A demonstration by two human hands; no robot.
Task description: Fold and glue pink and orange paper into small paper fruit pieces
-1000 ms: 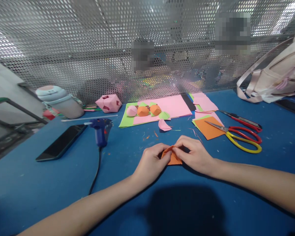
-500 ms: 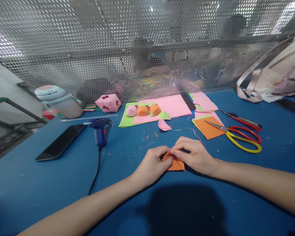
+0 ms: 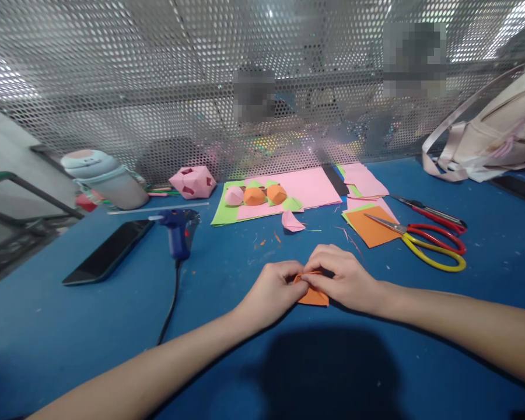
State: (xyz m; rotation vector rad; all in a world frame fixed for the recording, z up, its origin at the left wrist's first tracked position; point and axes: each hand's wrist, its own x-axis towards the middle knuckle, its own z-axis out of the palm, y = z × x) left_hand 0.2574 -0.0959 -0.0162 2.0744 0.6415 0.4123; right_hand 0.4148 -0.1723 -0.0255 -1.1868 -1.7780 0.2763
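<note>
Both of my hands meet over a small folded orange paper piece [image 3: 314, 296] lying on the blue table [image 3: 227, 361]. My left hand [image 3: 271, 291] pinches its left edge with curled fingers. My right hand [image 3: 343, 277] presses and pinches it from the right and above. Most of the paper is hidden under my fingers.
Behind lie pink and green sheets [image 3: 308, 189] with folded paper balls [image 3: 254, 196], an orange sheet [image 3: 370, 226], red and yellow scissors [image 3: 429, 248], a blue glue gun [image 3: 178, 233] with its cord, a dark phone [image 3: 109, 252], a bottle [image 3: 105, 178], a pink paper polyhedron [image 3: 193, 182] and a pink bag [image 3: 494, 134].
My fingers have shifted on the orange paper, flattening its raised fold. Both hands have stayed in about the same place.
</note>
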